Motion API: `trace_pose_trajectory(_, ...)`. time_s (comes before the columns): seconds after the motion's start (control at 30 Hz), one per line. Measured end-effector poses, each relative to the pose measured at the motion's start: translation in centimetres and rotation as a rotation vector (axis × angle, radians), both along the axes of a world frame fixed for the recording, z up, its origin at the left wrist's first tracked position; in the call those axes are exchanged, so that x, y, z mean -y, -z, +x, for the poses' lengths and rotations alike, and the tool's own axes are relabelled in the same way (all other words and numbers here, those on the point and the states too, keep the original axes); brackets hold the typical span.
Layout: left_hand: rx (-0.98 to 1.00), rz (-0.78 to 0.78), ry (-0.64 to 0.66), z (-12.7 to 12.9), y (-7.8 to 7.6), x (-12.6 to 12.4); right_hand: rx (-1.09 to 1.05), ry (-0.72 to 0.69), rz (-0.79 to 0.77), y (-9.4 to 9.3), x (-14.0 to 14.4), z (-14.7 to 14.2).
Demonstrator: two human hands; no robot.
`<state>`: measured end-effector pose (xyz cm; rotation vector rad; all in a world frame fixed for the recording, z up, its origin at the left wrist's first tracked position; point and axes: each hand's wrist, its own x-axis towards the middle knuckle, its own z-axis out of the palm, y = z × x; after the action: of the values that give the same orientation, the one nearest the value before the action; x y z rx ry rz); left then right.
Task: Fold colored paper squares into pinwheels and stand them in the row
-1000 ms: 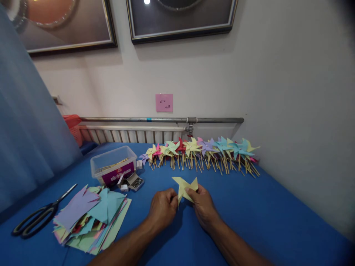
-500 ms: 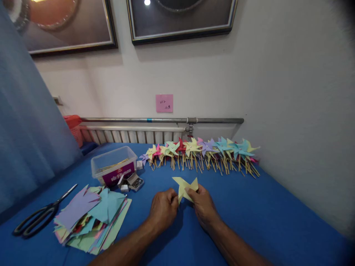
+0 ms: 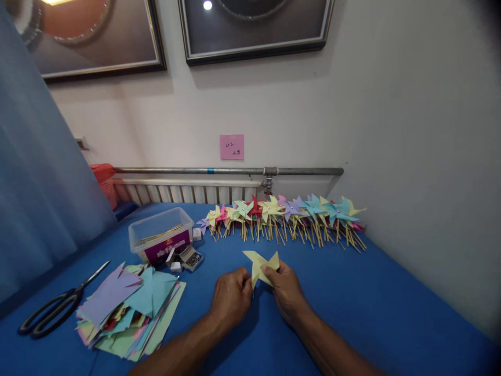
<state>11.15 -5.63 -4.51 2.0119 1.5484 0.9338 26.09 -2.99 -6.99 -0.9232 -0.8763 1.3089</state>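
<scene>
A pale yellow paper pinwheel [image 3: 259, 267] with folded blades is held up in front of me, above the blue table. My right hand [image 3: 287, 292] grips it from the right, thumb pressed on its middle and fingers behind. My left hand [image 3: 230, 295] is closed at the pinwheel's lower left, right against a blade. Thumb and fingers there are pinched together, and what lies between them is hidden. No stick shows on this pinwheel.
Finished pinwheels [image 3: 270, 209] on sticks lie in a row at the back. On the left are a plastic box [image 3: 135, 230] with sticks, a small open box of pins [image 3: 191, 258], a stack of cut coloured paper [image 3: 113, 295] and black-handled scissors [image 3: 58, 308].
Almost nothing differs. Both hands keep the same hold and place around the yellow pinwheel; the view has shifted very slightly.
</scene>
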Motion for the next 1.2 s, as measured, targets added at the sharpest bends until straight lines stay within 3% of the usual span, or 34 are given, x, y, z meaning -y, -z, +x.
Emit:
trace_pose_trajectory(0.13, 0.065, -0.047, -0.003, 0.1, 0.2, -0.3, 0.043, -0.010, 0.013, -0.2, 0.0, 0.2)
trace_pose_trajectory(0.37, 0.319, -0.275, 0.076, -0.1, 0.9, -1.4, 0.183, -0.003, -0.001, 0.0, -0.9, 1.0)
trace_pose_trajectory(0.57, 0.306, -0.358, 0.113, -0.7, 1.4, -1.5, 0.152, 0.029, 0.001, 0.3, -1.8, 1.8)
trace_pose_trajectory(0.83, 0.599, -0.455, 0.059, -0.4, 1.5, -2.4, -0.001, 0.004, -0.080, -1.8, -0.3, 1.4)
trace_pose_trajectory(1.0, 0.720, -0.475, 0.043, -0.6, 1.0, -2.7, 0.047, 0.076, -0.101, -1.4, 0.2, 0.7)
trace_pose_trajectory(1.2, 0.823, -0.483, 0.044, -0.8, 0.4, -2.6, 0.487, -0.215, -0.001, -1.5, 2.4, -0.9)
